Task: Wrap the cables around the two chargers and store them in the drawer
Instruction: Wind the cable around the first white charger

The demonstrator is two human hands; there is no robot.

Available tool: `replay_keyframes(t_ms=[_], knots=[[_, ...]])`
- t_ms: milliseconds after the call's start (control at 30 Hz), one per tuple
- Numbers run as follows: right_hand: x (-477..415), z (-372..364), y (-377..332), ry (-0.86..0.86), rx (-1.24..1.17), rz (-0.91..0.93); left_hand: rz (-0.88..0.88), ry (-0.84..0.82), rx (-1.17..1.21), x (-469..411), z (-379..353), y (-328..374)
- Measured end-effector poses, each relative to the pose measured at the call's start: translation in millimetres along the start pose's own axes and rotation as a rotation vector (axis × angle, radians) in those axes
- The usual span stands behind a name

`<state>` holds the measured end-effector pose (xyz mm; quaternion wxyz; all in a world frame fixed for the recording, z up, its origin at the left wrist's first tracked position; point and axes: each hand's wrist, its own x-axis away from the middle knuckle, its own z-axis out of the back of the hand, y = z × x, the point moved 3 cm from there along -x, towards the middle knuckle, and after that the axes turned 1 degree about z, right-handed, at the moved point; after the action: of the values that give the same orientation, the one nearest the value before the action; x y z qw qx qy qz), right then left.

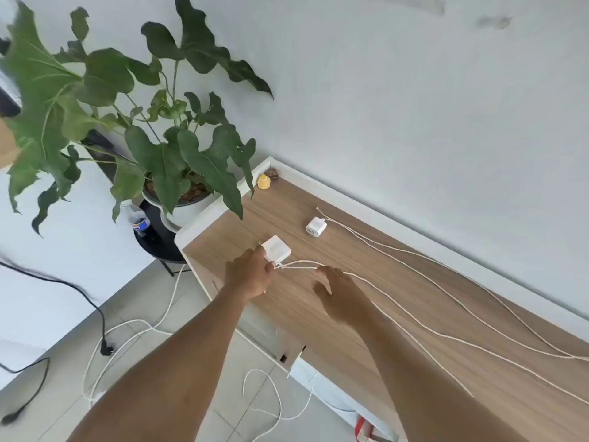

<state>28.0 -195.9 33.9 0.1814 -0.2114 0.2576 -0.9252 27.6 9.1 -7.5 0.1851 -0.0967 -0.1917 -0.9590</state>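
Note:
A large square white charger [278, 248] lies on the wooden cabinet top [398, 301]. My left hand [250, 274] grips its near corner. Its white cable [299, 263] loops out from under my left fingers, and my right hand [341, 298] rests on it with fingers curled over the strand. A smaller white charger [316, 226] lies farther back, untouched, with its white cable [414, 260] running long and loose to the right across the top. The drawer [306, 374] under the top's front edge is open a little.
A big potted plant [178, 173] on a black stand is at the cabinet's left end, leaves overhanging the corner. A yellow object [264, 182] sits in the back corner. Black and white cables [127, 333] lie on the tiled floor. A plastic bottle [139, 220] stands beside the pot.

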Motion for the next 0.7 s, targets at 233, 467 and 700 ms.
replay_keyframes(t_ms=[233,467,700], knots=[[-36,-8,19,-0.071,0.006,-0.067,0.118,-0.027,-0.08,-27,-37,4],[-49,-20,30,-0.072,-0.022,-0.078,0.347,0.037,0.092,-53,-48,9],[-41,-20,46,-0.052,-0.014,-0.126,0.324,0.127,0.259,-61,-58,21]])
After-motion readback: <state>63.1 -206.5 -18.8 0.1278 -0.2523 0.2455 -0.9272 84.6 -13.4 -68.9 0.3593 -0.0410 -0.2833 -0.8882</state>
